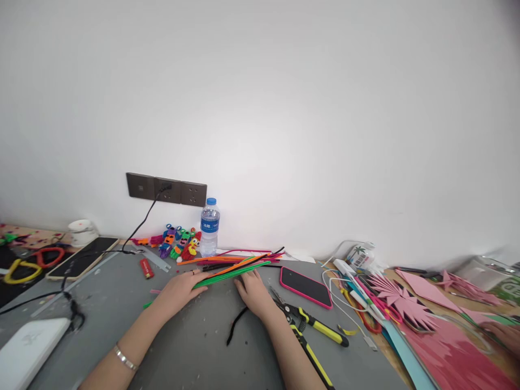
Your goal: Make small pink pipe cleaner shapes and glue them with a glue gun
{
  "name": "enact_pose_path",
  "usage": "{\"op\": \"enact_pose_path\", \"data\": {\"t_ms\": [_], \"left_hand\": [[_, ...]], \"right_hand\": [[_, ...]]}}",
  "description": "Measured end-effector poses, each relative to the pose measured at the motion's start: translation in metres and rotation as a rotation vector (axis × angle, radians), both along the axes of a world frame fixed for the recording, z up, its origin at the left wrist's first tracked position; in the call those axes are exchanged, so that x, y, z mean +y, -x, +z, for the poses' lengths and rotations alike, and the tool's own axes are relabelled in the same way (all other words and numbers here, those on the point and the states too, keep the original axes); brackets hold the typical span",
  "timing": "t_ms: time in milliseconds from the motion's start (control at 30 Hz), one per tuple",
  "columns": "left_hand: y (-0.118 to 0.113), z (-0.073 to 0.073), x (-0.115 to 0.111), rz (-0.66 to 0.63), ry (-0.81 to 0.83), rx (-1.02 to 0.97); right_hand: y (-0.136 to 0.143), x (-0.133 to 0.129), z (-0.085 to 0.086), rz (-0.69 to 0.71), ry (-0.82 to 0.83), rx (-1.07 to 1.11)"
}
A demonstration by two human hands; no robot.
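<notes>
My left hand [186, 288] is closed around the near end of a bundle of green pipe cleaners [231, 275], with orange pipe cleaners [238, 266] lying along them. The thumb shows below the bundle, and a ring is on one finger. My right hand [255, 292] reaches up to the underside of the same bundle. Its fingertips are partly hidden there, so its grip is unclear. A short black pipe cleaner [233, 326] sticks out beside the right hand onto the grey mat [203, 346]. Behind the bundle lie red and pink pipe cleaners [268, 258].
Wire strippers [312, 325] with yellow-black handles lie beside my right forearm, near a pink-edged phone [306, 287]. A water bottle [209, 230] and pipe-cleaner figures [179, 242] stand by the wall. Pink paper [455, 346] and another person's hand [501, 336] are at right; a power bank [32, 346] is at left.
</notes>
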State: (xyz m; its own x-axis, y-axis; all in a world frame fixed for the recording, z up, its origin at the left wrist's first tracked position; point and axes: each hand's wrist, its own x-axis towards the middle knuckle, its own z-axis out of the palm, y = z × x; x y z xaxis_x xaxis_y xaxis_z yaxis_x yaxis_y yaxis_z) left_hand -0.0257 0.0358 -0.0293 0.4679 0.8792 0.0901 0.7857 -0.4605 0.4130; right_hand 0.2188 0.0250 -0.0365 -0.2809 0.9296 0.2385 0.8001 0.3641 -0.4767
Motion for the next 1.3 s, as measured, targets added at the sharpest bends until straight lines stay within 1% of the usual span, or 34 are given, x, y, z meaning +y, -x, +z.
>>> {"op": "enact_pose_path", "data": {"t_ms": [100, 167, 233, 300, 400, 533, 667, 733, 800, 867, 933, 1033, 1100, 1133, 1200, 1300], "left_hand": [[0.003, 0.002, 0.001, 0.064, -0.077, 0.045], [0.006, 0.004, 0.002, 0.077, -0.101, 0.078], [0.008, 0.004, 0.003, 0.065, -0.114, 0.088], [0.010, 0.002, 0.006, 0.051, -0.130, 0.065], [0.011, -0.001, 0.008, 0.008, -0.134, 0.016], [0.008, 0.005, 0.006, -0.026, -0.101, -0.023], [0.006, 0.013, -0.002, -0.057, -0.080, -0.079], [0.006, 0.012, -0.005, -0.067, -0.058, -0.098], [0.006, 0.010, -0.005, -0.064, -0.034, -0.112], [0.006, 0.007, -0.005, -0.065, -0.024, -0.134], [0.006, 0.005, -0.003, -0.088, -0.021, -0.165], [0.005, 0.004, -0.001, -0.136, -0.005, -0.192], [0.004, 0.003, -0.001, -0.157, 0.010, -0.193], [0.003, 0.003, -0.001, -0.163, 0.015, -0.191], [0.002, 0.003, -0.001, -0.162, 0.020, -0.191], [0.001, 0.002, -0.001, -0.156, 0.014, -0.206]], "right_hand": [[-0.006, -0.003, 0.009, -0.007, -0.021, 0.064], [-0.011, -0.007, 0.017, 0.009, -0.011, 0.141], [-0.015, -0.012, 0.025, 0.049, 0.028, 0.212], [-0.018, -0.019, 0.030, 0.117, 0.106, 0.247], [-0.017, -0.032, 0.029, 0.198, 0.195, 0.189], [-0.015, -0.050, 0.023, 0.153, 0.127, -0.017], [-0.017, -0.062, 0.020, 0.118, 0.048, -0.122], [-0.020, -0.064, 0.020, 0.142, -0.022, -0.140], [-0.023, -0.064, 0.020, 0.199, -0.090, -0.139], [-0.027, -0.063, 0.025, 0.246, -0.125, -0.120], [-0.030, -0.061, 0.035, 0.260, -0.107, -0.057], [-0.034, -0.049, 0.056, 0.223, -0.069, 0.088], [-0.039, -0.034, 0.065, 0.146, -0.133, 0.120], [-0.042, -0.025, 0.066, 0.095, -0.180, 0.107], [-0.047, -0.007, 0.061, 0.009, -0.261, 0.013], [-0.047, 0.009, 0.039, -0.098, -0.296, -0.002]]}}
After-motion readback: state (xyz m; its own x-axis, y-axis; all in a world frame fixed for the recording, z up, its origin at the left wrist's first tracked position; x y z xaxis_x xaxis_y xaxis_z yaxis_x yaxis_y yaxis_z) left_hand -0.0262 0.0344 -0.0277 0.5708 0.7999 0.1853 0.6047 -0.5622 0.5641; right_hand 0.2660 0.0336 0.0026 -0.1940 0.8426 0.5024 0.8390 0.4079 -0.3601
